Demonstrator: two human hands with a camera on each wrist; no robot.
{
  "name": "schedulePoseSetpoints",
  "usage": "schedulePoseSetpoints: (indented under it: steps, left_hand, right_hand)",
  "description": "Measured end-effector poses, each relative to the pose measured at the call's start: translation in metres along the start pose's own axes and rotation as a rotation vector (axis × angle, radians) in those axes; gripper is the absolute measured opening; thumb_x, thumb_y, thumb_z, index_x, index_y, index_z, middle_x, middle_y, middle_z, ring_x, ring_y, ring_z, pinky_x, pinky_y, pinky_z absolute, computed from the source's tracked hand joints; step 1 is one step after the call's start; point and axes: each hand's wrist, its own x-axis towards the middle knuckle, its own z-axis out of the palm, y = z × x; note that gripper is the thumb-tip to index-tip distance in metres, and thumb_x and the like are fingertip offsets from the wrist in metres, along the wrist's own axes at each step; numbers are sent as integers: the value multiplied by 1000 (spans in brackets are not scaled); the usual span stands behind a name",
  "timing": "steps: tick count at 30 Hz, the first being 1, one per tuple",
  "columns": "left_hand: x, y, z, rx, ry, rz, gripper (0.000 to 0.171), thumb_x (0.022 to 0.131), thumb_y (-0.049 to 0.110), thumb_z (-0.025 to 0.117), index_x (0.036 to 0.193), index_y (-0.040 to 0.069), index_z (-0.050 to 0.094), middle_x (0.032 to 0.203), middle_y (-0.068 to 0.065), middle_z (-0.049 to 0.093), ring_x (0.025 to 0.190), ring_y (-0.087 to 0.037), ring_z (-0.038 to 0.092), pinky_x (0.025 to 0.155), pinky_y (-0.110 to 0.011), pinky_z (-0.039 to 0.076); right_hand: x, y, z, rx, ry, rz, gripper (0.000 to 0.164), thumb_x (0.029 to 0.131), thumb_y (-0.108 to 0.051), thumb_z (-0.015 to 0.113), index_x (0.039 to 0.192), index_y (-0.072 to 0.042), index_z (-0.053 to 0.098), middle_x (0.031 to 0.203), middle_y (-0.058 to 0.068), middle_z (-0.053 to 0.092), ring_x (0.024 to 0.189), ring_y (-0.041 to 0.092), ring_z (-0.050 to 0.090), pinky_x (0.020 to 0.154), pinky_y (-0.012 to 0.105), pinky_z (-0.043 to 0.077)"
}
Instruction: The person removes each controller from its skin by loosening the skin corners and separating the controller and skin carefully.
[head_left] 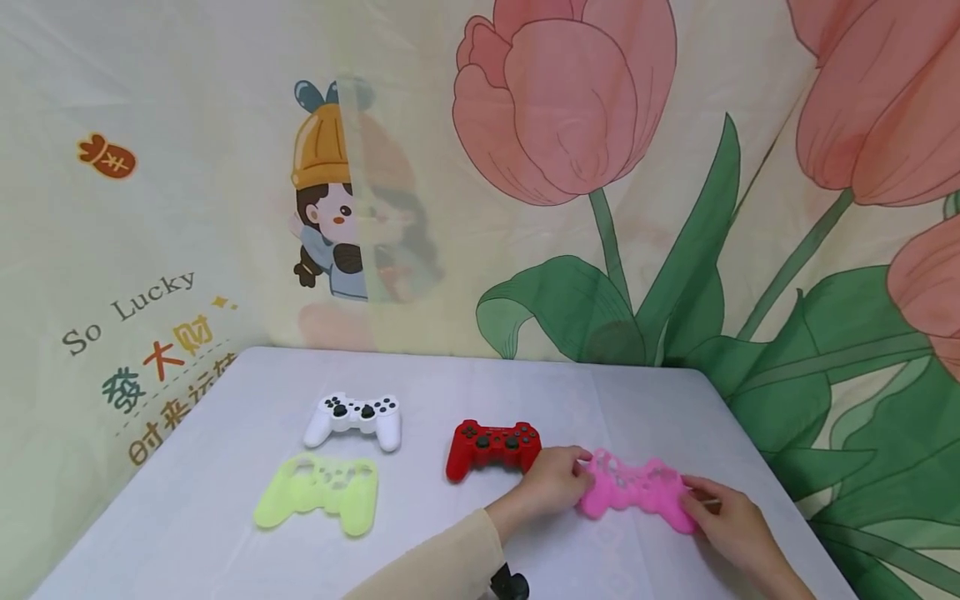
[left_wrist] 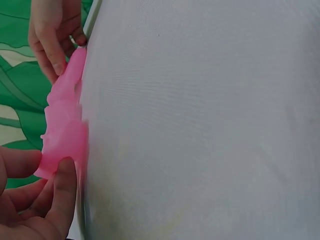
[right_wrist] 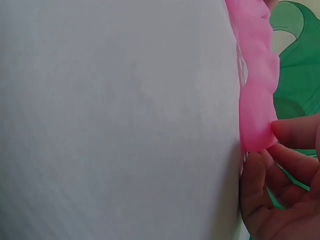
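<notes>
A pink silicone game controller cover (head_left: 633, 485) lies low over the right part of the table, between both hands. My left hand (head_left: 553, 482) pinches its left end; in the left wrist view the thumb and fingers (left_wrist: 64, 192) close around that end. At the opposite end, my right hand (head_left: 731, 521) pinches the right grip of the cover, its thumb and fingertips meeting at the edge in the right wrist view. Just left of my left hand sits a red game controller (head_left: 492, 448), its right grip partly hidden behind that hand.
A white game controller (head_left: 357, 421) rests at the back left of the white table (head_left: 420, 533), with a yellow-green silicone cover (head_left: 318, 492) in front of it. A small black object (head_left: 512, 585) shows at the bottom edge beside the left sleeve. A printed tulip curtain (head_left: 570, 250) hangs behind.
</notes>
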Motion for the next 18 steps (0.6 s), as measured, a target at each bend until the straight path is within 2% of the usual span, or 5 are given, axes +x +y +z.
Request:
schedulePoseSetpoints:
  steps: [4, 8, 10, 12, 18]
  left_hand:
    - [-1, -3, -4, 22, -14, 18, 36, 99, 19, 71, 134, 10, 72, 98, 4, 71, 81, -7, 59, 73, -25, 55]
    - [-8, -8, -18, 9, -51, 66, 39, 99, 17, 70, 137, 10, 70, 97, 5, 68, 76, -6, 61, 69, -24, 53]
    - [-12, -10, -30, -16, -65, 90, 39, 101, 17, 70, 139, 11, 68, 98, 6, 68, 74, -6, 62, 68, -24, 54]
    - [-17, -12, -44, -25, -55, 111, 39, 102, 18, 70, 140, 14, 68, 101, 7, 67, 75, -6, 64, 68, -24, 54]
    - [-29, -25, -93, 18, 60, 185, 32, 102, 14, 67, 134, 19, 71, 109, 6, 69, 88, -9, 63, 74, -26, 55]
  right_hand:
    - [-2, 0, -5, 0, -22, -19, 51, 105, -25, 65, 143, 8, 58, 116, 19, 72, 103, 32, 71, 69, 30, 59]
    - [-4, -6, -14, -68, -2, -93, 49, 104, -22, 68, 143, 7, 59, 114, 16, 73, 102, 31, 71, 79, 39, 60]
    - [-5, -11, -18, -104, 27, -147, 47, 103, -20, 69, 142, 6, 61, 114, 15, 73, 102, 32, 71, 82, 43, 60]
    - [-6, -19, -21, -113, 61, -198, 46, 101, -17, 72, 141, 3, 62, 114, 15, 73, 101, 31, 71, 83, 42, 61]
    - [-9, -49, -16, -62, 143, -373, 45, 96, -12, 78, 138, 0, 66, 115, 13, 71, 98, 26, 69, 75, 27, 59]
